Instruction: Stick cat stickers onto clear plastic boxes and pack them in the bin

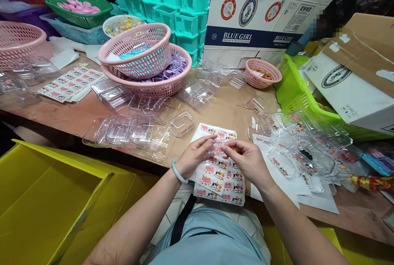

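My left hand (194, 157) and my right hand (246, 160) meet at the table's front edge, fingers pinched together on a small clear plastic case (219, 149) held between them. Under them lies a sheet of cat stickers (221, 174). A pale green bangle (178, 172) sits on my left wrist. Empty clear cases (129, 129) lie in a row to the left. To the right is a heap of clear cases with stickers on them (304, 150).
Two stacked pink baskets (147, 66) hold blue and purple pieces. A small pink basket (263, 73) stands further right, a lime crate (295, 92) beside it. Another sticker sheet (69, 84) lies left. A yellow bin (52, 199) sits below the table. Teal crates and beer cartons stand behind.
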Demonstrator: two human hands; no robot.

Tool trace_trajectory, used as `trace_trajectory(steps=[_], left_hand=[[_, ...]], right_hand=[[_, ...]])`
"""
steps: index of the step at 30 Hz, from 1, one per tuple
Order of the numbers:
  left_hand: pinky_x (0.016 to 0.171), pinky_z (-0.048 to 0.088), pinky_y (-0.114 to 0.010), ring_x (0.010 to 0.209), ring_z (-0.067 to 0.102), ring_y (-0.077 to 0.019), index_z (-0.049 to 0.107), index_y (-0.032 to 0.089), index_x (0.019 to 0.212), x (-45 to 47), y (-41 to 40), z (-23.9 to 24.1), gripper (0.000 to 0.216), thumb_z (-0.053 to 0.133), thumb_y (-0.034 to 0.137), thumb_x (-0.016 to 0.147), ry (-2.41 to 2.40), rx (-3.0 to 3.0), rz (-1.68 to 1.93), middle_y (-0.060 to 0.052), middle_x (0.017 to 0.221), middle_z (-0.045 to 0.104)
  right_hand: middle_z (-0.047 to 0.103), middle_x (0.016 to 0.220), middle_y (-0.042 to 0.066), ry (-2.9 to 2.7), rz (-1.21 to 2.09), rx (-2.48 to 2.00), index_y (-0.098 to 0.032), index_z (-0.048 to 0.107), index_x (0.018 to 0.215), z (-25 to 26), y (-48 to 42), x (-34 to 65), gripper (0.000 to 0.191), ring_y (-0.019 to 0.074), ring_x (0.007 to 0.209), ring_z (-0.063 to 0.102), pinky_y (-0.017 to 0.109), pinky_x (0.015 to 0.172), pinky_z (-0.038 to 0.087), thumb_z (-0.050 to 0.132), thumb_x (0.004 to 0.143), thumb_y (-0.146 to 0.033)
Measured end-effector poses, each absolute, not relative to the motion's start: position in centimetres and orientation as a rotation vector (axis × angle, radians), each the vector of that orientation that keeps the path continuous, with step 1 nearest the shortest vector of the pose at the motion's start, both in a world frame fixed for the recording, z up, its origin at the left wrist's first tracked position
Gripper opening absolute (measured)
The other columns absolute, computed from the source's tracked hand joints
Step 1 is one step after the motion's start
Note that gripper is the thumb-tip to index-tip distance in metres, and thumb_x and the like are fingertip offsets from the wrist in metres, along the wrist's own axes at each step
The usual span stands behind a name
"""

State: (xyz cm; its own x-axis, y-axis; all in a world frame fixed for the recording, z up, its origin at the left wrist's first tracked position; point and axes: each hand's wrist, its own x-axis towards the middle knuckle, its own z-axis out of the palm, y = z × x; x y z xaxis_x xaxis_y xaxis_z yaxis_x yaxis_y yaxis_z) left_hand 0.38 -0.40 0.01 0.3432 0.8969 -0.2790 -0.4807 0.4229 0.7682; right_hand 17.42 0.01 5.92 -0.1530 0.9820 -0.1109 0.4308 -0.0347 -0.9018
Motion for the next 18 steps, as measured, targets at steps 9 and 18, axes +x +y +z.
trace_trajectory(steps=[9, 18], left_hand=[[0.089, 0.047, -0.033, 0.101, 0.061, -0.02, 0.062, 0.021, 0.12, 0.7, -0.5, 0.3, 0.054, 0.077, 0.031, 0.07, 0.84, 0.775, 1.011, -0.009, 0.113, 0.066], [0.088, 0.047, -0.033, 0.107, 0.059, -0.0221, 0.06, 0.018, 0.123, 0.7, -0.3, 0.2, 0.053, 0.074, 0.03, 0.073, 0.908, 0.859, 1.008, -0.011, 0.121, 0.063]], right_hand=[[0.07, 0.069, 0.001, -1.888, 0.79, -1.555, -0.021, 0.069, 0.078, 6.1, -0.7, 16.9, 0.019, 0.0155, 0.059, 0.061, 0.026, 0.056, 0.044, 0.059, 0.086, -0.035], [0.074, 0.095, 0.007, -2.049, 0.283, -1.399, -0.022, 0.066, 0.104, 4.4, -1.8, 17.5, 0.02, 0.0213, 0.082, 0.069, 0.032, 0.073, 0.05, 0.049, 0.094, -0.026]])
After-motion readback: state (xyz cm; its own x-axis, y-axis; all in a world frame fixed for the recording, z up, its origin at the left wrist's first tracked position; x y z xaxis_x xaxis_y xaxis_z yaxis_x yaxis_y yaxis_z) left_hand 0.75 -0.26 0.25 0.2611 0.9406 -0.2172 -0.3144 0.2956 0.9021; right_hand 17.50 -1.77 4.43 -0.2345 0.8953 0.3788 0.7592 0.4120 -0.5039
